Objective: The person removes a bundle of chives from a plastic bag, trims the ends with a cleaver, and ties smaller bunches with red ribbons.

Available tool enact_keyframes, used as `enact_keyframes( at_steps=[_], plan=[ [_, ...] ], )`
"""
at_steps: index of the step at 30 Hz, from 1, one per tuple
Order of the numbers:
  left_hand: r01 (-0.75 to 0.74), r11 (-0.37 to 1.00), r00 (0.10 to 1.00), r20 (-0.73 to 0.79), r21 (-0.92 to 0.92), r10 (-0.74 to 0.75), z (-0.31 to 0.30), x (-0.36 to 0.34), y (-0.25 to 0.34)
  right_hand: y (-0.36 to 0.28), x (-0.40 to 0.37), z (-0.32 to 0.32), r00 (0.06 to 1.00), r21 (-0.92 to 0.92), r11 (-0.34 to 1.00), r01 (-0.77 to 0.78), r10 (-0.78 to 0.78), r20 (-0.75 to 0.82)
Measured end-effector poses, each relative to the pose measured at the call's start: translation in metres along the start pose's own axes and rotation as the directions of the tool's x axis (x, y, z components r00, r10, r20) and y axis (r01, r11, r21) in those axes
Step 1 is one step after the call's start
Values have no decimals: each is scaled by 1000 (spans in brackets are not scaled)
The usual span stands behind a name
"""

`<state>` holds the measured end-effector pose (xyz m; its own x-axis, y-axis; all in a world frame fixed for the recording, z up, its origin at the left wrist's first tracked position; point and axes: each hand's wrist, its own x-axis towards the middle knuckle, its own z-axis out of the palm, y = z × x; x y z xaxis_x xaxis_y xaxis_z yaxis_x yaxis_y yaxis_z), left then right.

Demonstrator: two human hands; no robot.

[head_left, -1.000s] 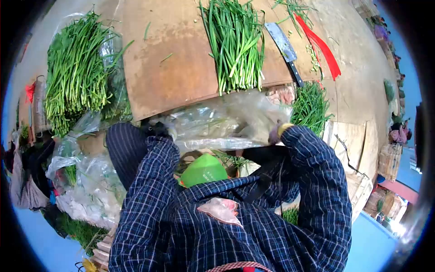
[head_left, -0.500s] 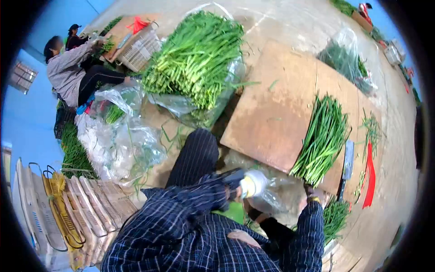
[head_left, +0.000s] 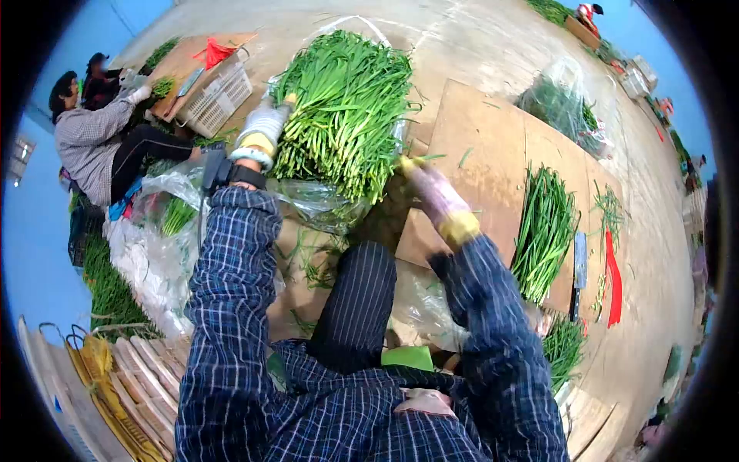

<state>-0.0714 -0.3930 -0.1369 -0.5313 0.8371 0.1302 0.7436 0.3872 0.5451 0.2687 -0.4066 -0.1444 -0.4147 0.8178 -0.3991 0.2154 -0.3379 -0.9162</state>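
A large heap of garlic chives (head_left: pixel 339 115) rises in front of me on clear plastic, pale cut ends toward me. My left hand (head_left: pixel 265 127), in a white and yellow glove, lies along the heap's left side with its fingers stretched out. My right hand (head_left: pixel 437 192), gloved and slightly blurred, is at the heap's lower right corner, its yellow fingertips apart and close to the stems. A smaller bundle of chives (head_left: pixel 545 231) lies on the cardboard-brown board (head_left: pixel 481 169) to the right, with a knife (head_left: pixel 579 269) beside it.
Red strips (head_left: pixel 613 277) lie right of the knife. A plastic bag of greens (head_left: pixel 562 108) stands beyond the board. Co-workers (head_left: pixel 96 146) sit at the left by a white basket (head_left: pixel 219 96). Stacked crates (head_left: pixel 115 385) stand at lower left, loose plastic (head_left: pixel 154 254) above them.
My left hand has reached forward from near my lap to the heap's left side. My right hand has left the smaller bundle's base and moved up and left to the heap.
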Motion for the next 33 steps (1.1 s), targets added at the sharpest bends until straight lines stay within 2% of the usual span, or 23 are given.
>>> enact_keyframes(
  at_steps=[1,3,5,6,7,9,10,11,13,14,15,18,19,20,21,22,25,27,28,29,30,32,33],
  plan=[
    [78,990,994,65,114,-86,14,10,-2,-4,26,17,997,-30,999,-17,15,-77],
    [30,996,987,157,86,-43,32,10,-2,4,93,43,985,-130,989,-76,55,-162],
    [60,994,973,216,93,-79,28,-10,22,-3,114,65,990,39,998,-44,49,-132],
    [44,998,953,296,55,-58,14,-27,42,-17,107,71,994,-102,995,0,-11,-109],
    [-21,999,970,242,42,10,34,-29,35,-10,133,73,977,-242,964,-110,60,-203],
    [-61,988,971,236,140,27,39,-52,58,-15,123,67,992,-220,975,-18,-11,-128],
    [-77,977,968,248,197,26,38,-61,69,-21,124,56,1000,-392,920,-12,5,-19],
    [-94,963,965,262,252,26,38,-66,78,-46,102,61,982,-486,859,-160,86,-170],
    [-92,981,977,206,170,56,45,-71,84,-58,100,57,980,-604,779,-168,69,-184],
    [-99,990,980,185,98,79,49,-73,86,-64,96,47,995,-744,664,-74,-1,-100],
    [-103,994,982,163,28,97,50,-75,88,-41,136,34,965,-660,723,-205,38,-258],
    [-174,985,983,65,-1,174,69,-78,89,-71,107,49,975,-502,863,-53,-65,-214],
    [-188,982,980,68,12,187,72,-80,91,-82,106,63,990,-380,921,-83,32,-139],
    [-129,991,987,98,-17,130,71,-82,98,-75,124,67,989,-438,896,-68,3,-148],
    [-95,984,995,2,-151,96,74,-86,99,-73,134,74,988,-496,867,-50,-30,-153],
    [-93,978,995,5,-189,96,77,-87,98,-78,130,76,988,-420,898,-132,84,-132],
    [-34,983,990,129,-182,58,74,-93,95,-71,137,72,989,-190,971,-146,136,-66],
    [-341,919,937,10,-196,350,64,-100,86,-53,165,59,985,-420,896,-144,87,-151],
    [-323,936,939,75,-138,335,43,-109,90,-32,195,47,966,-455,874,-171,58,-253],
    [-396,912,918,-62,-107,392,43,-107,79,-32,191,46,965,-455,873,-172,58,-254],
    [-447,863,885,-253,-234,390,25,-103,71,-34,180,46,991,-542,840,-24,-52,-124],
    [-352,892,858,-479,-286,185,2,-78,43,-49,138,46,918,-891,320,323,-335,212],
    [-141,943,911,-412,-301,4,-14,-65,28,-42,148,43,966,-699,673,242,-235,108]
  ],
)
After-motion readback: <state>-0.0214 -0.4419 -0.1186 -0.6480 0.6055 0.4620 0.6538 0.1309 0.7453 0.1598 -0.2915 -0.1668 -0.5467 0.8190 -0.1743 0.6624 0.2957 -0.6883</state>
